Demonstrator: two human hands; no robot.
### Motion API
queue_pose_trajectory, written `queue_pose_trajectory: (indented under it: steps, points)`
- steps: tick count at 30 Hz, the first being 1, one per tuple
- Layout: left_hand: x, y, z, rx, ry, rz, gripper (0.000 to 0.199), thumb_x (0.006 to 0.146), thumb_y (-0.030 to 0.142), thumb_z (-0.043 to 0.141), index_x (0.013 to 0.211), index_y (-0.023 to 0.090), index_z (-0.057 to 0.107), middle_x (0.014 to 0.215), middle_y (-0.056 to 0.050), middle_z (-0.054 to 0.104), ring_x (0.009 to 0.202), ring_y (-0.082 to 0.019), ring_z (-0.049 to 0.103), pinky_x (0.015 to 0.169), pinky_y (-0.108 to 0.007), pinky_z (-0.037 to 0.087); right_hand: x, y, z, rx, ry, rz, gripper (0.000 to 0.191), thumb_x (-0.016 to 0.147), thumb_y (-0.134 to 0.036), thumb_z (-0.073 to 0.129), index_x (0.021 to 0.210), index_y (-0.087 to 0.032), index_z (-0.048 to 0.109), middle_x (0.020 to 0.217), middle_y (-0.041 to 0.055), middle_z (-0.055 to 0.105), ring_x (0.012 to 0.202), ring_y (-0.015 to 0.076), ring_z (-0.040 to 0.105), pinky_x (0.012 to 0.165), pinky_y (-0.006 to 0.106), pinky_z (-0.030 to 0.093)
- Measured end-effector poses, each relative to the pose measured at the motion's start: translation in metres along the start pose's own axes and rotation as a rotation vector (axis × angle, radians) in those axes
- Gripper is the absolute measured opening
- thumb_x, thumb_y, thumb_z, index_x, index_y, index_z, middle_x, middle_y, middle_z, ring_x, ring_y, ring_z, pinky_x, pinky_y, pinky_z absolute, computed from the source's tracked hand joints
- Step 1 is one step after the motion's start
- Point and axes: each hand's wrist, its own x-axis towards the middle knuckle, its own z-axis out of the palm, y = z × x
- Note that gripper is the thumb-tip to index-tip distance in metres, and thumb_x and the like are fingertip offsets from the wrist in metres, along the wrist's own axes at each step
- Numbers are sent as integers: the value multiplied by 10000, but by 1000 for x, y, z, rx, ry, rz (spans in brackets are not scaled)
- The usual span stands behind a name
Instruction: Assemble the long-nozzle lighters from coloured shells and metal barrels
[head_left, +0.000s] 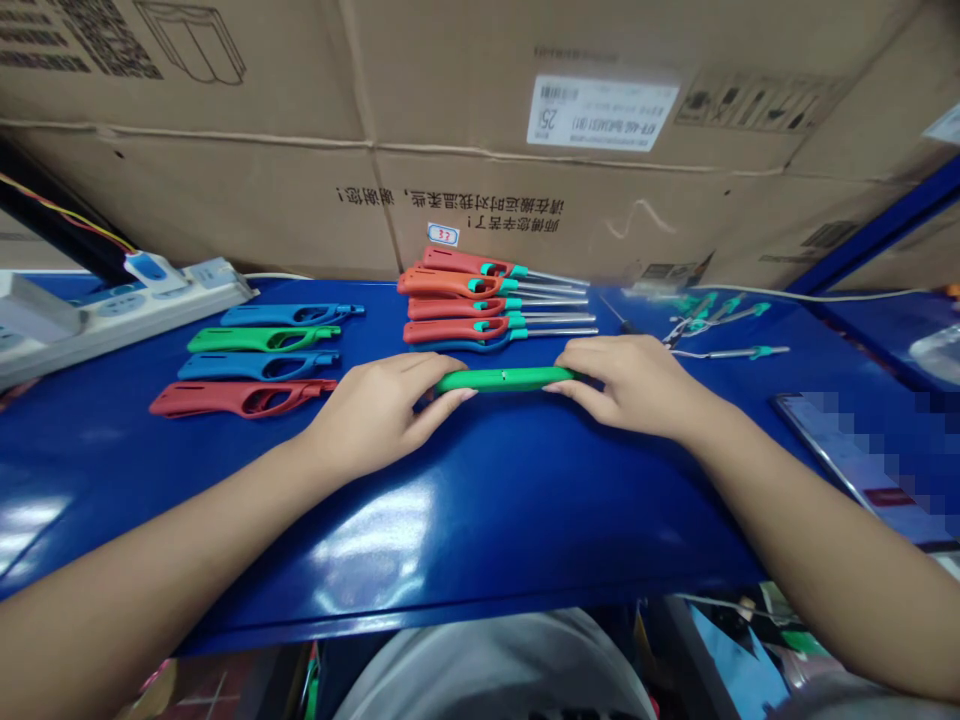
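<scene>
A green lighter casing [517,379], seen edge-on, is held level over the blue tabletop. My left hand [382,400] pinches its left end and my right hand [634,385] pinches its right end, both with thumb and fingers closed. Just beyond the casing lies a pile of lighters [450,307] with red or orange handles, teal parts and metal rods; a blue one shows at the bottom. Left of my left hand, handle casings lie in a row: a red one [202,399], two blue ones [225,366] and a green one [232,340].
Loose metal rods with teal parts and white wires [720,315] lie at the back right. A white power strip [127,310] sits at the left. Cardboard boxes [465,180] stand along the back. A phone-like device [870,460] lies on the right of the blue table [525,500].
</scene>
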Motion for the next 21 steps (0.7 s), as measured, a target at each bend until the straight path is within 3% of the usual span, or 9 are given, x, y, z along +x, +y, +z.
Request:
queue_pose_trajectory:
  steps: [4, 9, 14, 17, 21]
  points:
    - [-1, -1, 3, 67, -18, 38, 404, 980, 392, 611, 1336, 201, 582, 1136, -57, 731, 918, -212, 714, 729, -288, 524, 3, -9, 0, -13, -115, 77, 343, 1040, -428, 426, 857, -187, 588, 765, 31, 668, 700, 185, 615, 585, 286, 274]
    - [-3, 0, 1, 145, 27, 230, 343, 1000, 338, 571, 1298, 177, 624, 960, -45, 731, 807, -186, 701, 677, -284, 496, 4, -14, -1, 48, -229, 106, 357, 1022, -451, 432, 789, -197, 525, 691, 17, 616, 627, 170, 542, 567, 289, 216]
    - [-3, 5, -4, 106, 123, 357, 328, 980, 398, 602, 1162, 136, 675, 816, -34, 726, 684, -160, 677, 619, -277, 466, 3, -13, -3, 275, -194, 15, 365, 1024, -436, 455, 781, -184, 559, 736, 21, 615, 655, 150, 525, 615, 279, 316]
    - [-3, 9, -6, 53, 127, 334, 280, 1006, 410, 562, 1015, 172, 708, 732, -8, 713, 612, -138, 655, 573, -268, 440, 3, -14, -1, 510, -148, -76, 347, 1062, -389, 399, 947, -171, 643, 862, 43, 671, 767, 155, 597, 727, 281, 422]
    - [-3, 10, -6, -19, 90, 292, 311, 1030, 421, 522, 991, 181, 717, 749, -9, 732, 607, -126, 664, 570, -253, 452, 3, -21, 4, 615, -74, -141, 309, 1014, -407, 537, 1178, -174, 658, 1032, 75, 710, 877, 175, 655, 779, 297, 501]
